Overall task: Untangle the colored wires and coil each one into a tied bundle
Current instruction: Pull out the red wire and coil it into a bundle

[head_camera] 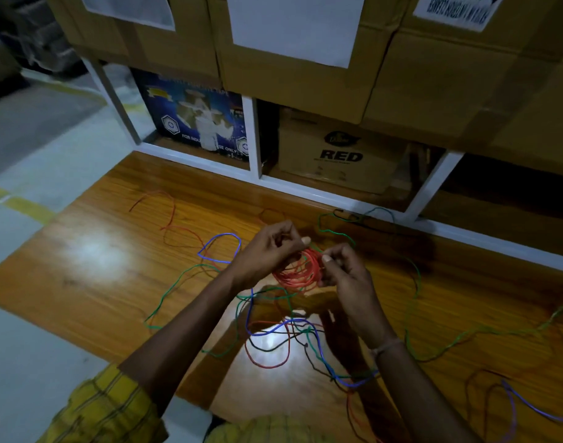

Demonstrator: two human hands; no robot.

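A tangle of blue, green and black wires (293, 334) lies on the wooden desk (91, 276) nearest the person. Above it, left hand (267, 251) and right hand (344, 270) both pinch a red wire coil (301, 270); tying it off calls for keeping loops pinched tight

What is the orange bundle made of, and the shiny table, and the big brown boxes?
The orange coil looks like thin plastic-coated wire, smooth and bendy in tight loops. The table seems to be varnished wood or a wood-look laminate: grain lines, glossy glare. The boxes look like matte brown cardboard, with taped seams.
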